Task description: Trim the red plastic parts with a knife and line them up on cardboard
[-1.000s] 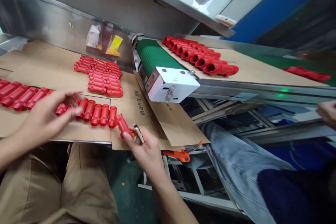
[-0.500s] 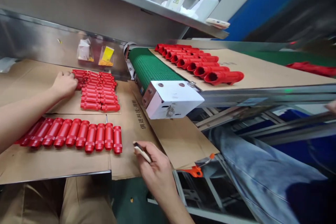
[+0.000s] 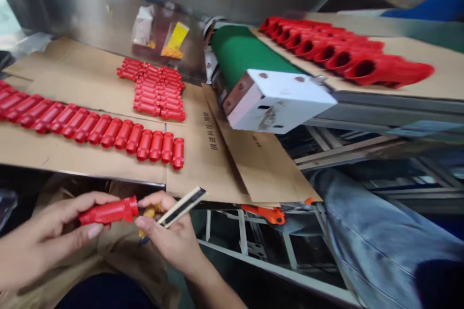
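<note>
The left hand (image 3: 47, 234) is closed around one end of a red plastic tube (image 3: 108, 211), which points sideways toward the right hand (image 3: 170, 241). The right hand pinches a flat cream-and-black tool (image 3: 181, 207) between thumb and fingers, with a small yellow piece (image 3: 148, 217) beside its fingertips. Just beyond both hands, a row of matching red tubes (image 3: 123, 136) lies on brown cardboard (image 3: 108, 166), with a green conveyor belt (image 3: 246, 50) farther ahead to the right

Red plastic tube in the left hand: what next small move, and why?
Probably touch the flat black-edged blade tool in the right hand to the red plastic tube in the left hand: the tube's end sits beside the right fingers, tool already gripped.
</note>
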The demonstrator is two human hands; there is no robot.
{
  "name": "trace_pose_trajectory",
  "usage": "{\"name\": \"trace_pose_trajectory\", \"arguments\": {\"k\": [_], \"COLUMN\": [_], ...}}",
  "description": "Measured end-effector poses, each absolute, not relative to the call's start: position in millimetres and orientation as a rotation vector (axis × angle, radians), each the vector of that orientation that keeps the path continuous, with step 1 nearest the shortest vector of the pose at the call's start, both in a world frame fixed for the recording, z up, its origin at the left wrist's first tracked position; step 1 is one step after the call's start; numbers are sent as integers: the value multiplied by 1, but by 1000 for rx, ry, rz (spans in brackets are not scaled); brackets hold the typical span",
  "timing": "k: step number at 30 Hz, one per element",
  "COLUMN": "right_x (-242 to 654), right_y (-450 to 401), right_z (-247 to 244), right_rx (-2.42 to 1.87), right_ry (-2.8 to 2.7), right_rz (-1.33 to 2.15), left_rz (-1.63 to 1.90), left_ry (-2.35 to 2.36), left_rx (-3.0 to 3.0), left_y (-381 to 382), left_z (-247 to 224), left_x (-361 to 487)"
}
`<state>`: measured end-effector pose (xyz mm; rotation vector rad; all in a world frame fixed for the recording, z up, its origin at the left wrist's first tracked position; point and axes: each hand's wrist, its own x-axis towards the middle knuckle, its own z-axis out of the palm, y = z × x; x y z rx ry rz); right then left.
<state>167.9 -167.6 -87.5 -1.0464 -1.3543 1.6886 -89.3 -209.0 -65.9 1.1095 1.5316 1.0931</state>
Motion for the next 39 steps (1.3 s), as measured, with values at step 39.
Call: {"name": "trace_pose_trajectory", "arguments": {"k": [39], "right_x": [136], "right_y": [-209], "right_z": [-131], "right_rx": [-976], "right_ry": [-1881], "right_rz": [1068], "left_rz": [1510], "left_ry": [1448], "left_rx": [351], "left_y": [-268], "left_z": [-110], "left_x": [-44]}}
